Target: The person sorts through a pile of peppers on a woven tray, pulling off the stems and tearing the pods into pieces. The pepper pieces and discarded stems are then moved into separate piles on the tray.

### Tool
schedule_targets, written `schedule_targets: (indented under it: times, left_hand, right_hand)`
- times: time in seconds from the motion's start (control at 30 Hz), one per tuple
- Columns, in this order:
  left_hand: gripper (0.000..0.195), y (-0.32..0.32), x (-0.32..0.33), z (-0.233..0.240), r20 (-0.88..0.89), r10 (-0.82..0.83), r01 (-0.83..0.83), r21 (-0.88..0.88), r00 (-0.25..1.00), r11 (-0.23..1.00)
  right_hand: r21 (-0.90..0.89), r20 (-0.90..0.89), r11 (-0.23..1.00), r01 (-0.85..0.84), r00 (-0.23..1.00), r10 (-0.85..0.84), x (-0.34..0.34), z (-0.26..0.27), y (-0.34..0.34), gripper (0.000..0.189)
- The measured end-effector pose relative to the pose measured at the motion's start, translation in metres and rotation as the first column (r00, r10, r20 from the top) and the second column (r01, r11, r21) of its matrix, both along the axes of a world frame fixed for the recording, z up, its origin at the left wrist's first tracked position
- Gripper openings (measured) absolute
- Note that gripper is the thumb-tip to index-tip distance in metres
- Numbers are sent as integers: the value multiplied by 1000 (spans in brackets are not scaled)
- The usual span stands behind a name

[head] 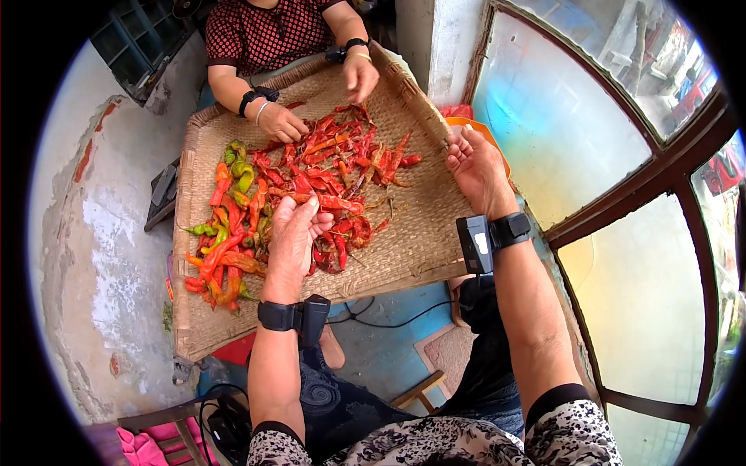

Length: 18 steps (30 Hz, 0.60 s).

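A woven bamboo tray [402, 256] holds a pile of red chili peppers [317, 137], many of them wrinkled. Smoother red-orange peppers [230, 259] and some green ones [242, 169] lie along its left part. Over the pile, my left hand [297, 233] pinches a long red chili pepper [332, 202] between thumb and fingers. My right hand [475, 163] is at the tray's right rim, beside an orange-rimmed container [495, 145]. Its fingers are curled, and whether they hold something small cannot be told.
A co-worker across the tray has both hands [282, 123] over the peppers. Framed window panes [559, 122] stand close on the right, a worn plaster wall [111, 233] on the left. Below are a black cable [390, 325] and a wooden stool [422, 390].
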<state>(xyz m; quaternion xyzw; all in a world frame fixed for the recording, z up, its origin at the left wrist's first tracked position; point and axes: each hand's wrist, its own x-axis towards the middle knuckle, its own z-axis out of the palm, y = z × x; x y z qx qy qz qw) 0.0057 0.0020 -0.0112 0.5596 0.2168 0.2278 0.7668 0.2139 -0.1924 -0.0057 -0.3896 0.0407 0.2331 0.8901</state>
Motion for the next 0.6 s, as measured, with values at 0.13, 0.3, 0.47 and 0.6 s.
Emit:
schedule_targets:
  times: [0.13,0.3,0.47,0.6]
  left_hand:
    - [12,-6,5,-4,3,-88,88,3,996,996]
    - [14,-14,11,-3,-9,-113,114,11,993,993]
    - [14,-13,12,-7,7,-142,142,14,990,990]
    - [15,-14,10,-6,17,-133,132,62,991,989]
  right_hand:
    - [-158,190,981,-111,972,140,-18,2,7,27]
    - [-683,663,730,-25,398,634,-64,1,31,31]
    - [-806,581,590,37,237,779,-82,-10,41,24]
    - [-781,602,624,-7,258,756,-78,-13,43,23]
